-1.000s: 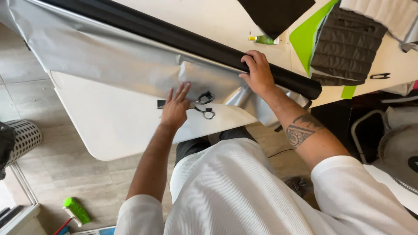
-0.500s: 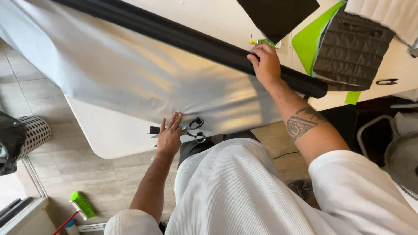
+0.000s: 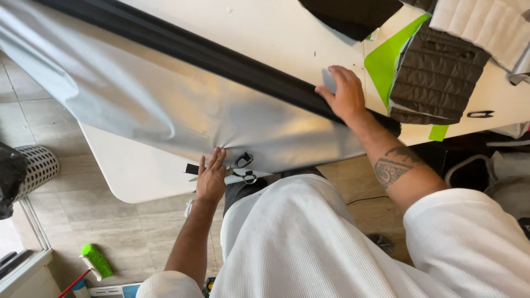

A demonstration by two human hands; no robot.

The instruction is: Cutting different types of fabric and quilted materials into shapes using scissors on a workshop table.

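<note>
The silver fabric [image 3: 165, 110] has spread flatter while the left hand [image 3: 211, 179] slid, seemingly, toward the table edge.
</note>
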